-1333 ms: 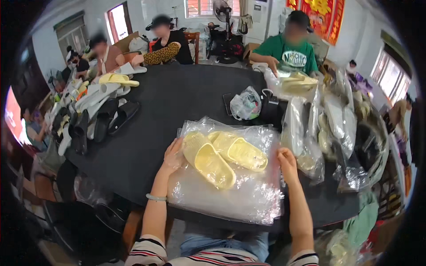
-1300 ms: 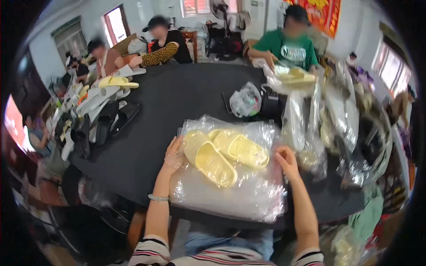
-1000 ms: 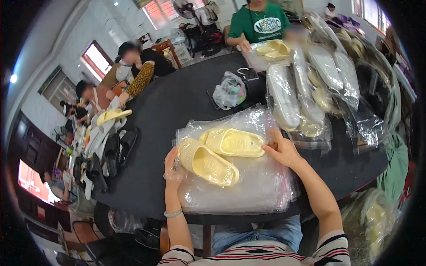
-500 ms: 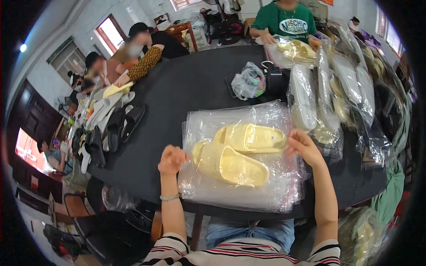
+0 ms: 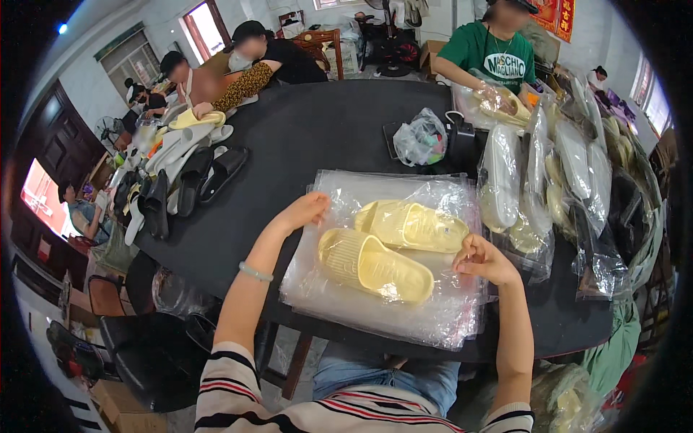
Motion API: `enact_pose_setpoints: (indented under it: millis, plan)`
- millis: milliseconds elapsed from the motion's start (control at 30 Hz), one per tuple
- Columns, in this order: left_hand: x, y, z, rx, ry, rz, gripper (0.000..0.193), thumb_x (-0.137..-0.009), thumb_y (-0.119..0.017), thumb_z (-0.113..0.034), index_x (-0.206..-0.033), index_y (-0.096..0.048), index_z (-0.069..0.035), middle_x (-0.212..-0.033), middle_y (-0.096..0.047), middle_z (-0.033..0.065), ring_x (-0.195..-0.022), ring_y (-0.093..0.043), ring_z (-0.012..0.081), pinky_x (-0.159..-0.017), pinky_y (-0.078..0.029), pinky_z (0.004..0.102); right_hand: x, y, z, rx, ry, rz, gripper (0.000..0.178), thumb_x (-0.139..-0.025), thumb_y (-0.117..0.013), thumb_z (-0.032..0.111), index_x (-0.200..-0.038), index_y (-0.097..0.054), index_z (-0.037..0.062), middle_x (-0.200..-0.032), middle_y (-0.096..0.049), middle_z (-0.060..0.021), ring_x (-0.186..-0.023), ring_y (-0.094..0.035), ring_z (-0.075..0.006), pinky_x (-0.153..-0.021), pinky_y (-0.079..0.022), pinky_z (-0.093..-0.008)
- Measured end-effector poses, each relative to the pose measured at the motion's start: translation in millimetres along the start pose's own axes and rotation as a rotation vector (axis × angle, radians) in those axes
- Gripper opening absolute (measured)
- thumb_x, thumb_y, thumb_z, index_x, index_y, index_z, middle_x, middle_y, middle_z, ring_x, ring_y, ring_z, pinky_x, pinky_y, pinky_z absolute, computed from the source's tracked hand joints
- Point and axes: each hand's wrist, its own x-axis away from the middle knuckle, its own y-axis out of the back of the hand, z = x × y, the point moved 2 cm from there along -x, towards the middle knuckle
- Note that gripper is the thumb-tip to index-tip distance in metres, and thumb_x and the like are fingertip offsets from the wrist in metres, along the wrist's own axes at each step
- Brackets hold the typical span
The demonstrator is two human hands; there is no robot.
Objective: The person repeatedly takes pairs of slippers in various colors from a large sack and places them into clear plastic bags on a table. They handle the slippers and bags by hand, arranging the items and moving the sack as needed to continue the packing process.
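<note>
A pair of pale yellow slippers, one slipper (image 5: 375, 268) nearer me and the other slipper (image 5: 410, 225) behind it, lies toes to the left under glossy clear film. Beneath them is a stack of clear plastic bags (image 5: 346, 314) on the table in front of me. My left hand (image 5: 304, 211) is closed, its fingertips pinching a clear plastic bag at the far left corner. My right hand (image 5: 488, 261) pinches the bag's right edge between thumb and fingers, beside the far slipper's heel.
Bagged slippers (image 5: 499, 177) are piled along the right of the black table (image 5: 310, 130). Loose slippers (image 5: 195, 180) lie at the left. A crumpled plastic bag (image 5: 422, 141) sits by a black box. Across the table, a person in green (image 5: 485, 54) handles a bagged slipper; others sit at far left.
My left hand has moved up and away from me, from beside the near slipper's toe to the bag's far left corner. My right hand has shifted slightly nearer me along the right edge.
</note>
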Motion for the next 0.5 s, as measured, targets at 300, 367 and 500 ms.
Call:
enact_pose_setpoints:
  millis: [300, 367, 500]
  plan:
    - [-56, -13, 5, 0.446, -0.097, -0.146, 0.022, -0.083, -0.069, -0.008, -0.104, -0.062, -0.004, -0.081, -0.061, 0.0018, -0.07, -0.057, 0.0102, -0.062, -0.048, 0.0233, -1, 16, -18, -0.037, -0.032, 0.273, 0.023, -0.087, -0.062, -0.005, -0.091, -0.043, 0.0074, -0.098, -0.067, -0.0124, -0.098, -0.064, -0.0195, -0.084, -0.049, -0.029]
    - [-64, -6, 23, 0.678, -0.206, -0.335, 0.021, -0.083, -0.067, -0.004, -0.103, -0.062, -0.003, -0.082, -0.061, 0.0024, -0.07, -0.057, 0.0104, -0.062, -0.048, 0.0231, -3, 18, -21, -0.048, -0.033, 0.357, 0.023, -0.086, -0.063, -0.005, -0.09, -0.043, 0.0062, -0.098, -0.067, -0.0125, -0.101, -0.064, -0.0201, -0.086, -0.049, -0.0286]
    - [-70, 8, 25, 0.899, -0.329, -0.496, 0.015, -0.086, -0.064, 0.0, -0.101, -0.061, -0.002, -0.083, -0.062, 0.0028, -0.072, -0.058, 0.0107, -0.064, -0.048, 0.0238, -6, 15, -24, -0.036, -0.077, 0.486, 0.023, -0.085, -0.064, -0.007, -0.091, -0.045, 0.0045, -0.1, -0.066, -0.0147, -0.104, -0.063, -0.0224, -0.089, -0.049, -0.0324]
